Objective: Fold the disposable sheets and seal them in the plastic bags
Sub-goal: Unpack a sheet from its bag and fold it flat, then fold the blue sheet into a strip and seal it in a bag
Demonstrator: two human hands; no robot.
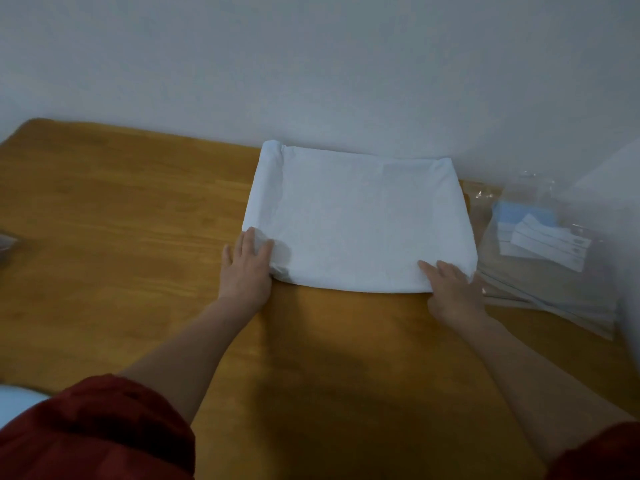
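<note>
A white disposable sheet (360,216), folded into a thick rectangle, lies on the wooden table (121,220) against the wall. My left hand (247,268) rests at the sheet's near left corner with its fingers straight on the fabric. Flat on the near right corner lies my right hand (450,289), its fingers pointing up and left. To the right of the sheet lie clear plastic bags (547,268) with blue and white labels.
A pale wall (311,64) stands right behind the table. At the far left edge a small grey object (7,242) peeks in. A white shape (20,401) shows at the lower left beside my red sleeve (97,431).
</note>
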